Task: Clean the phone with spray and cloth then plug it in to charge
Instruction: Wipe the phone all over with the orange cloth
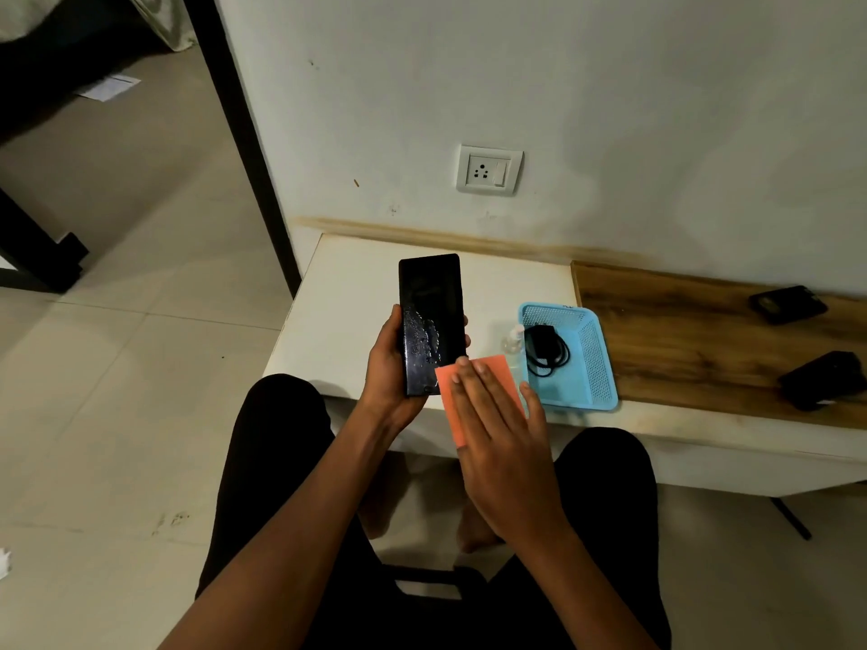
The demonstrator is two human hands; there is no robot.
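Observation:
My left hand (389, 368) grips a black phone (429, 312) upright above the white table's front edge; spray droplets glisten on the lower half of its screen. My right hand (497, 424) lies flat, fingers together, pressing an orange cloth (492, 368) against the phone's lower right corner. A small clear spray bottle (512, 340) stands on the table just left of a blue basket (593, 363). Inside the basket lies a black charger with its coiled cable (544, 347). A white wall socket with a switch (488, 170) sits on the wall above the table.
The white table (338, 321) joins a wooden shelf (680, 340) on the right, where two dark objects (788, 304) (823, 380) lie. My legs in black trousers are below the table edge. Tiled floor and a dark door frame (244, 133) lie to the left.

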